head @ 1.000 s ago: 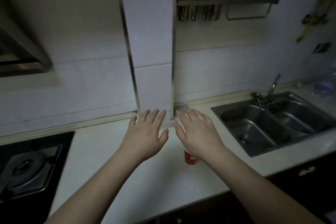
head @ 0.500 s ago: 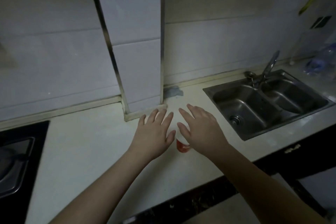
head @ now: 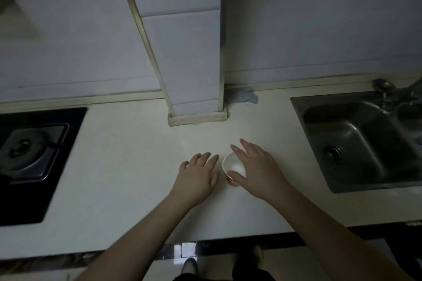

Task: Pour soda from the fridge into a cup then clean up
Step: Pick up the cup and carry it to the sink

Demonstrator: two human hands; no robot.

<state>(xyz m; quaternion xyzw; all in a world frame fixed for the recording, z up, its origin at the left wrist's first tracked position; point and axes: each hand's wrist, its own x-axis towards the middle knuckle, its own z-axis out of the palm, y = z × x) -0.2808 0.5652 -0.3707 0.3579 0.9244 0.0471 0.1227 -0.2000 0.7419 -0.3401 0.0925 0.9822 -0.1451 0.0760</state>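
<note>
head view:
cup [head: 231, 164]: small paper cup, white inside, red outer wall showing at the bottom edge. stands upright on the counter [head: 127, 178], mouth up, looks empty. sits between my two hands, roughly below the tiled pillar.
my right hand [head: 255, 171]: palm down over the right half of the cup, fingers spread and straight, pointing up-left. thumb lies across the near rim; index finger runs past the far rim. nothing curled round the cup. can't tell if the palm actually touches it.
my left hand [head: 197, 178]: palm down just left of the cup, fingers straight and slightly apart, holding nothing. fingertips are near the cup's left rim; contact not clear.
counter: pale, dimly lit, both forearms reach over its front edge.
tiled pillar [head: 194, 52]: white tiles with metal corner trim, foot resting on the counter behind the cup.
cloth [head: 243, 96]: bluish rag bunched at the pillar's right base against the wall.
sink [head: 356, 141]: steel basin right of my right hand, drain visible, tap base at its back edge.
gas hob [head: 34, 150]: black, far left, one burner in frame.
floor: my feet and dark cabinet front below the counter edge.
</note>
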